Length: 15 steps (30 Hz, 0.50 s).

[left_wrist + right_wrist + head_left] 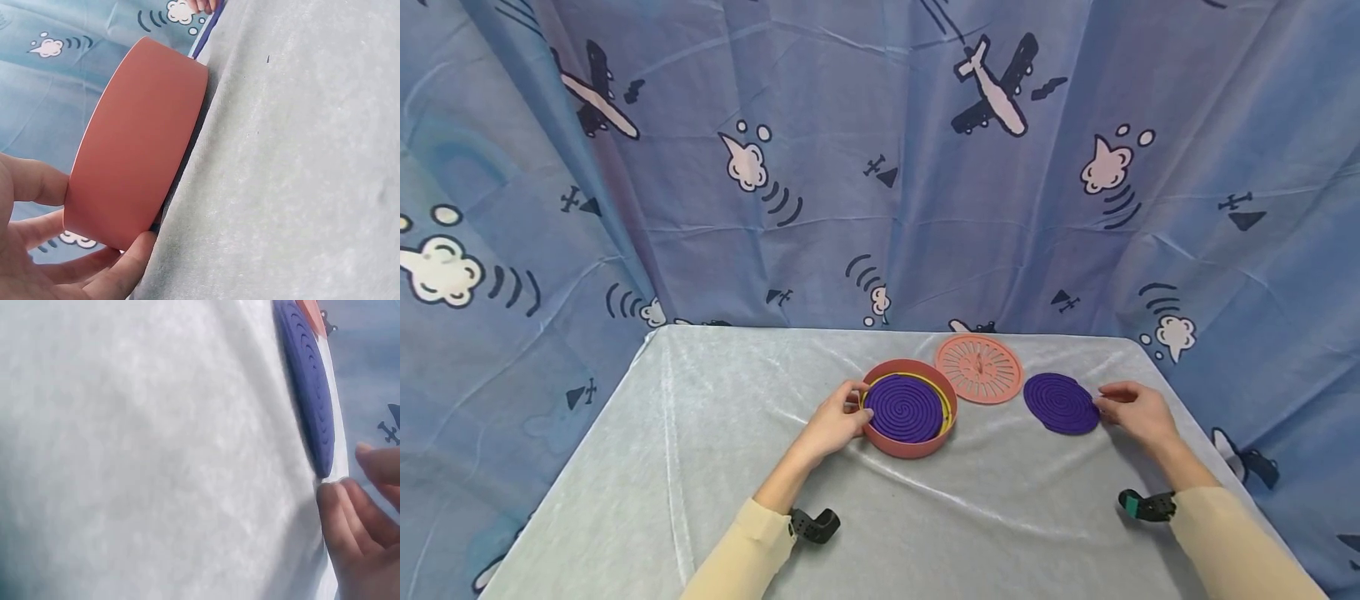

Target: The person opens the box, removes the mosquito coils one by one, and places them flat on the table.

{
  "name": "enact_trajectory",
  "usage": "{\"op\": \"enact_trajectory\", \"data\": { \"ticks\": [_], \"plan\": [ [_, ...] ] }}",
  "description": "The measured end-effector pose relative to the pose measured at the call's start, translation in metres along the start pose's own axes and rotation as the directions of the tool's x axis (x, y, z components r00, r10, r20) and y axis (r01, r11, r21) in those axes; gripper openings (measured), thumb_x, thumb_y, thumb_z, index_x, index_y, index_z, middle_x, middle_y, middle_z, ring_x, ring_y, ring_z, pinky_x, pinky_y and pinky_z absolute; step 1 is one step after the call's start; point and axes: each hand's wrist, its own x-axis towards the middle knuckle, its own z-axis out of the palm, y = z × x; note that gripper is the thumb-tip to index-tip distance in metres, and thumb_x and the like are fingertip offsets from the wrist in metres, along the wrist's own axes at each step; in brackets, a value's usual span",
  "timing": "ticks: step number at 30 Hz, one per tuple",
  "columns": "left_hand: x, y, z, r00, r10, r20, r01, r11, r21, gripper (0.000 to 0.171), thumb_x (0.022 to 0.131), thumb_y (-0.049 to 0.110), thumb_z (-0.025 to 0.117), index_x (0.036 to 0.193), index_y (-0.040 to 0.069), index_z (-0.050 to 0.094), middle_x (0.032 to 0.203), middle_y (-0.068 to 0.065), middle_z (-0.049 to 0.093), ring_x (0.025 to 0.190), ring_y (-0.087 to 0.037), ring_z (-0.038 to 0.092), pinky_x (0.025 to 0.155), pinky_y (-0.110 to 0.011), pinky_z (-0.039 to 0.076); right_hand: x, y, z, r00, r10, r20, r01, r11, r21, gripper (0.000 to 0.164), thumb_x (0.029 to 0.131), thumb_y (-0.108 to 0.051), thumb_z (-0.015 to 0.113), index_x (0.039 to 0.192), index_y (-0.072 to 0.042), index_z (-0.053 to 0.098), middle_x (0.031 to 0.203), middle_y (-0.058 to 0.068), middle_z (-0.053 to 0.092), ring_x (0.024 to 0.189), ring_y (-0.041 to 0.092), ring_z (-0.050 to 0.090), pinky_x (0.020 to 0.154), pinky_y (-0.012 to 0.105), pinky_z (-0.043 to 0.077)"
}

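My left hand (840, 418) holds the near-left side of a round salmon-pink box (907, 450). In the left wrist view, its fingers are spread from the rim to the base of the box wall (134, 144). A purple spiral mosquito coil (903, 407) lies inside the box, with a yellow ring (950, 414) around it. To the right, a second purple coil (1061, 403) lies flat on the table. My right hand (1141, 412) is at that coil's right edge, fingers loosely bent. In the right wrist view, the fingertips are just off the end of the coil (309, 387).
A pink slotted round lid (979, 369) lies behind the box and the loose coil, close to both. A pale velvety cloth (760, 392) covers the table. Behind it hangs a blue curtain (820, 167) with printed planes, reaching the table's back edge.
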Motion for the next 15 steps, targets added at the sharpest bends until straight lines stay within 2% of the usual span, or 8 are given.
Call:
{"op": "enact_trajectory", "data": {
  "ticks": [5, 8, 15],
  "plan": [
    [0.0, 0.0, -0.001, 1.0, -0.006, -0.005, 0.006, 1.0, -0.004, 0.039, 0.096, 0.01, 0.063, 0.135, 0.007, 0.056, 0.126, -0.021, 0.056, 0.112, -0.032, 0.061, 0.078, -0.032, 0.061, -0.002, -0.006, -0.001, 0.999, -0.02, -0.029, 0.02, 1.0, 0.01, 0.036, 0.097, -0.011, 0.065, 0.122, 0.016, 0.06, 0.098, 0.015, 0.071, 0.071, 0.007, 0.068, 0.063, 0.023, 0.058],
    [0.0, 0.0, -0.001, 1.0, -0.006, -0.004, 0.006, 1.0, 0.001, 0.04, 0.097, 0.011, 0.063, 0.136, 0.007, 0.056, 0.126, -0.021, 0.056, 0.113, -0.032, 0.061, 0.078, -0.032, 0.061, -0.003, -0.016, 0.003, 0.999, -0.035, -0.021, 0.035, 0.999, 0.016, 0.035, 0.098, -0.011, 0.065, 0.122, 0.015, 0.061, 0.1, 0.017, 0.07, 0.074, 0.005, 0.067, 0.065, 0.024, 0.059],
    [0.001, -0.001, 0.0, 1.0, 0.001, 0.001, -0.001, 1.0, -0.005, 0.04, 0.096, 0.011, 0.063, 0.136, 0.007, 0.056, 0.125, -0.02, 0.056, 0.113, -0.032, 0.061, 0.077, -0.032, 0.061, -0.006, -0.045, 0.025, 0.999, -0.037, 0.033, 0.033, 0.992, 0.119, 0.037, 0.101, -0.014, 0.064, 0.124, 0.014, 0.059, 0.109, 0.023, 0.067, 0.083, 0.004, 0.067, 0.074, 0.025, 0.061]
  ]
}}
